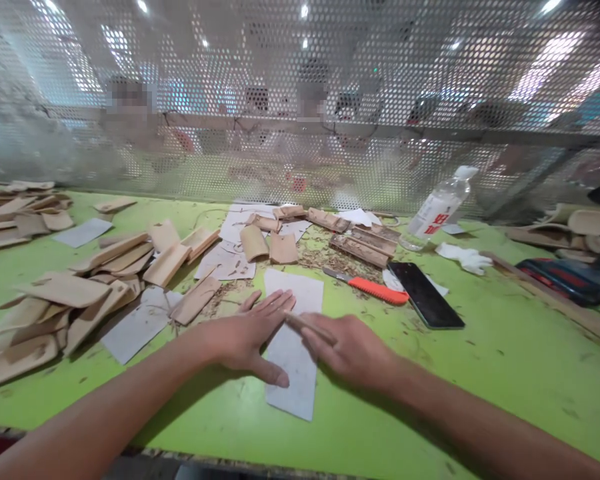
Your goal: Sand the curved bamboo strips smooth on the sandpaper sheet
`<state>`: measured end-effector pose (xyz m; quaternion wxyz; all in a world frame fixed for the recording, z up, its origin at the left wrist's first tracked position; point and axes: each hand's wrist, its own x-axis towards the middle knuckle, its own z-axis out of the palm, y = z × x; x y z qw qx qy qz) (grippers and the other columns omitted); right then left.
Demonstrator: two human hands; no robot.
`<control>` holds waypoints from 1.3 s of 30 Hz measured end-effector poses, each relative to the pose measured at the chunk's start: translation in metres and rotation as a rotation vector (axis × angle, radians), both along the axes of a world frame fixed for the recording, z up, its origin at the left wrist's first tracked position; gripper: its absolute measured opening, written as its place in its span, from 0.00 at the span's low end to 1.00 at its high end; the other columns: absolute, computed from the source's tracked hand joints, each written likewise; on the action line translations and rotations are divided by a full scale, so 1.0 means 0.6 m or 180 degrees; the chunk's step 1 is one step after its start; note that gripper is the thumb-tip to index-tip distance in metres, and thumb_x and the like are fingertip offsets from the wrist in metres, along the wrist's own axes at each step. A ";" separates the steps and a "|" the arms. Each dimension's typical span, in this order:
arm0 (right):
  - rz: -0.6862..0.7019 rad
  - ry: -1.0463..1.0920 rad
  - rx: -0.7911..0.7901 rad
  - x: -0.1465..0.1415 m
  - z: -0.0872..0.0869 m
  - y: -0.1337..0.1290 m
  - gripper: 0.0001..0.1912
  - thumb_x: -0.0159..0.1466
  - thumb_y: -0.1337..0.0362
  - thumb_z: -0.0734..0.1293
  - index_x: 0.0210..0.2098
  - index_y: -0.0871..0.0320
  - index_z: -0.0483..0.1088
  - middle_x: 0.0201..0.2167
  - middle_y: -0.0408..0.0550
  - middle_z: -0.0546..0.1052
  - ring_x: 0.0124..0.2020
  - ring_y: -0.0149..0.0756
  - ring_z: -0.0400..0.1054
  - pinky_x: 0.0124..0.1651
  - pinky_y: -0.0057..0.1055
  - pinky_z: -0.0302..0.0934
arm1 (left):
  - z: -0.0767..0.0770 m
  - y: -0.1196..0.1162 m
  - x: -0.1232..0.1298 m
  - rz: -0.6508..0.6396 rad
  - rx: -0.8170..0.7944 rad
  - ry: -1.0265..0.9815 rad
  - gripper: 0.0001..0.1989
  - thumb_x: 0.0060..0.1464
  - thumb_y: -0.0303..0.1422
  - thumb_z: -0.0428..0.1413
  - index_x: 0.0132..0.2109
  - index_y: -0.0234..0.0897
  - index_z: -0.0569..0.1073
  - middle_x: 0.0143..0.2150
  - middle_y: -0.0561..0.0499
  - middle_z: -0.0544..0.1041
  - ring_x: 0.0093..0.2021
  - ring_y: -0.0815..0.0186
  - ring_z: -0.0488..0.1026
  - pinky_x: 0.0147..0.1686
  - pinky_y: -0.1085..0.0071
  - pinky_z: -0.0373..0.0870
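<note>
A strip of white paper (pixel 298 360) lies on the green table in front of me. My left hand (pixel 247 339) rests flat on its left part, fingers spread and thumb apart, holding nothing. My right hand (pixel 353 350) is closed around a thin brown stick (pixel 310 328), whose tip is by the fingers of my left hand, over the paper. Beyond the hands lie an orange-handled knife (pixel 377 290) with its blade out, two pale curved wood pieces (pixel 283 248) and darker bark-like pieces (pixel 363 250).
Piles of pale wood pieces (pixel 80 290) cover the left of the green table (pixel 500 387). At the right are a black phone (pixel 425 295), a bottle (pixel 439 210), crumpled tissue (pixel 464 258) and a dark red-blue device (pixel 565 280). A perforated metal screen (pixel 220 160) stands behind; people show through it.
</note>
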<state>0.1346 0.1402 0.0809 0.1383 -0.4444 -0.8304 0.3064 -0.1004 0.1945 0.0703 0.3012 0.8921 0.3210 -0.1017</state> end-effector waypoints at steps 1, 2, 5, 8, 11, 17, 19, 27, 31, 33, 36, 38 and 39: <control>0.0232 0.0066 -0.0051 -0.002 0.001 -0.003 0.18 0.73 0.56 0.57 0.46 0.56 0.75 0.29 0.44 0.78 0.25 0.33 0.68 0.29 0.27 0.57 | -0.002 0.000 0.000 0.0015 0.0022 0.0014 0.64 0.51 0.63 0.61 0.77 0.34 0.36 0.77 0.35 0.30 0.75 0.43 0.27 0.71 0.46 0.31; 0.0416 0.0111 -0.0102 -0.003 0.001 -0.006 0.17 0.73 0.55 0.58 0.45 0.55 0.76 0.30 0.44 0.79 0.25 0.33 0.68 0.30 0.27 0.58 | -0.003 0.000 0.000 0.0044 0.0037 0.0026 0.66 0.50 0.63 0.61 0.77 0.31 0.34 0.76 0.33 0.29 0.75 0.43 0.27 0.70 0.46 0.31; 0.0234 -0.0029 -0.0093 0.000 -0.005 -0.005 0.19 0.73 0.54 0.57 0.43 0.56 0.76 0.27 0.44 0.78 0.24 0.33 0.69 0.28 0.27 0.57 | -0.003 -0.001 -0.001 0.0071 0.0021 0.0009 0.66 0.52 0.64 0.59 0.76 0.31 0.30 0.76 0.33 0.29 0.75 0.44 0.26 0.70 0.45 0.32; -0.0266 -0.0018 0.0343 0.013 -0.017 0.010 0.19 0.73 0.54 0.58 0.48 0.56 0.77 0.33 0.50 0.82 0.29 0.38 0.73 0.33 0.31 0.62 | 0.001 0.000 -0.002 0.0026 -0.0003 0.0019 0.63 0.54 0.65 0.57 0.77 0.33 0.32 0.77 0.35 0.29 0.75 0.46 0.25 0.70 0.46 0.30; -0.0763 0.1084 -0.0459 0.024 -0.025 0.022 0.21 0.71 0.49 0.62 0.49 0.57 0.76 0.34 0.51 0.83 0.27 0.38 0.74 0.30 0.32 0.67 | 0.007 0.000 -0.003 -0.0011 0.0038 0.0054 0.62 0.53 0.66 0.56 0.77 0.35 0.35 0.77 0.37 0.27 0.75 0.47 0.24 0.71 0.47 0.29; -0.1252 0.3173 -0.2799 0.024 -0.030 0.016 0.22 0.66 0.45 0.68 0.36 0.60 0.72 0.19 0.47 0.78 0.14 0.31 0.67 0.17 0.25 0.65 | 0.013 -0.002 -0.001 0.0039 -0.0013 0.0049 0.63 0.53 0.65 0.57 0.77 0.35 0.32 0.77 0.37 0.28 0.75 0.46 0.26 0.71 0.47 0.29; -0.1364 0.3233 -0.2978 0.021 -0.030 0.012 0.23 0.68 0.46 0.66 0.28 0.61 0.71 0.12 0.43 0.71 0.10 0.28 0.61 0.13 0.21 0.59 | 0.014 -0.002 0.000 0.0037 0.0004 0.0075 0.65 0.53 0.66 0.57 0.76 0.32 0.31 0.76 0.36 0.28 0.75 0.47 0.25 0.71 0.49 0.28; -0.1436 0.3063 -0.3400 0.019 -0.029 0.008 0.29 0.71 0.47 0.59 0.22 0.61 0.70 0.08 0.42 0.66 0.07 0.26 0.55 0.10 0.20 0.54 | 0.009 -0.001 -0.001 0.0049 -0.0031 0.0064 0.66 0.52 0.68 0.55 0.76 0.32 0.30 0.77 0.36 0.28 0.75 0.48 0.25 0.71 0.49 0.28; -0.1554 0.3113 -0.3562 0.016 -0.033 0.009 0.31 0.73 0.48 0.56 0.22 0.61 0.70 0.11 0.43 0.68 0.07 0.26 0.58 0.09 0.20 0.53 | 0.005 0.000 -0.003 0.0010 0.0034 -0.0044 0.65 0.53 0.68 0.55 0.76 0.35 0.29 0.77 0.36 0.29 0.75 0.45 0.26 0.71 0.46 0.29; -0.1529 0.3188 -0.3512 0.016 -0.035 0.008 0.28 0.71 0.45 0.59 0.24 0.60 0.68 0.14 0.42 0.70 0.07 0.26 0.58 0.08 0.20 0.52 | 0.004 -0.001 -0.004 0.0009 0.0039 -0.0051 0.64 0.53 0.68 0.55 0.76 0.35 0.29 0.77 0.35 0.29 0.75 0.45 0.26 0.71 0.46 0.29; -0.1246 0.3069 -0.3060 0.022 -0.035 0.010 0.23 0.66 0.43 0.66 0.35 0.59 0.70 0.16 0.39 0.72 0.08 0.25 0.59 0.10 0.20 0.53 | 0.003 -0.001 -0.005 0.0009 0.0023 -0.0106 0.63 0.54 0.67 0.55 0.77 0.36 0.30 0.77 0.36 0.29 0.75 0.45 0.26 0.71 0.46 0.30; -0.1022 0.2520 -0.2381 0.030 -0.033 0.014 0.24 0.65 0.45 0.70 0.49 0.58 0.71 0.15 0.36 0.71 0.10 0.28 0.60 0.13 0.22 0.55 | 0.004 -0.001 -0.005 0.0028 -0.0019 -0.0098 0.63 0.53 0.67 0.55 0.77 0.37 0.33 0.77 0.37 0.29 0.75 0.45 0.26 0.71 0.46 0.30; -0.0926 0.2129 -0.1934 0.034 -0.031 0.016 0.26 0.65 0.47 0.70 0.55 0.57 0.70 0.16 0.37 0.73 0.12 0.30 0.63 0.16 0.23 0.58 | 0.004 -0.001 -0.005 0.0050 -0.0041 -0.0071 0.63 0.53 0.67 0.56 0.77 0.37 0.33 0.77 0.37 0.29 0.75 0.45 0.25 0.71 0.46 0.29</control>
